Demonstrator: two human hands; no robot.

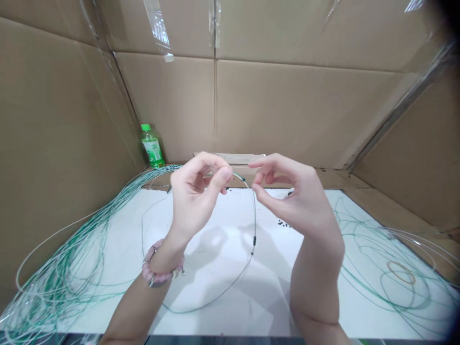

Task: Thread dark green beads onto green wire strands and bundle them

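Between the thumb and fingers of my left hand (pixel 199 191) is pinched a thin green and white cord (pixel 255 211). From there the cord curves down over the white board and back to the left in a wide loop. Small black beads (pixel 255 241) sit on its right side, and a dark bead is near the top by my fingers. My right hand (pixel 291 191) is just right of the cord, thumb and forefinger apart, with nothing visible between them. A pink beaded bracelet (pixel 158 268) circles my left wrist.
A large bundle of green and white cords (pixel 72 263) lies at the left, with looser coils (pixel 388 273) and a tan ring (pixel 400 272) at the right. Loose black beads (pixel 283 223) lie beyond my right hand. A green bottle (pixel 153 148) stands at the back left. Cardboard walls (pixel 287 110) surround the white board (pixel 223 297).
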